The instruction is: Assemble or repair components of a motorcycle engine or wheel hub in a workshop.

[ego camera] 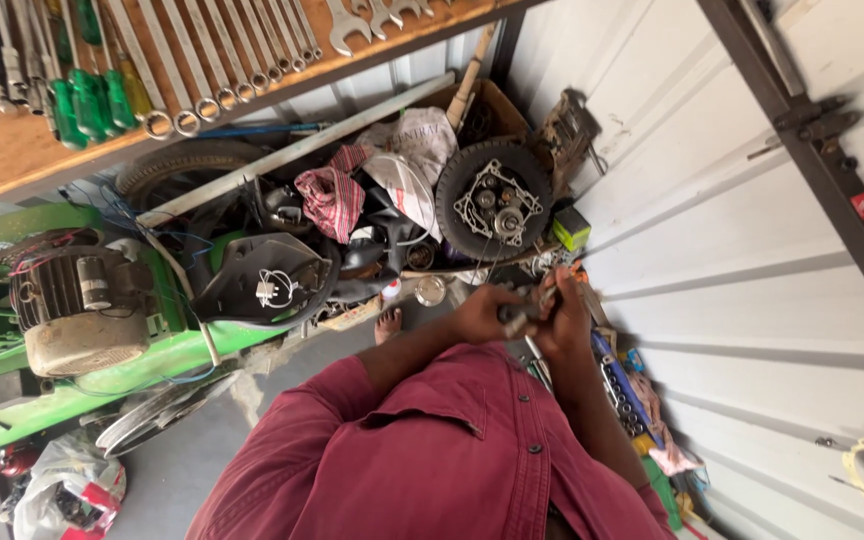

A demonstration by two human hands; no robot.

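Both hands, left hand (479, 312) and right hand (564, 312), grip one small metal part (522, 315) mid-work, with the wheel (493, 200) at twelve o'clock lying untouched.

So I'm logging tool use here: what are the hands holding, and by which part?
Both hands, left hand and right hand, close around a small metal part, one at each end. What it is cannot be told.
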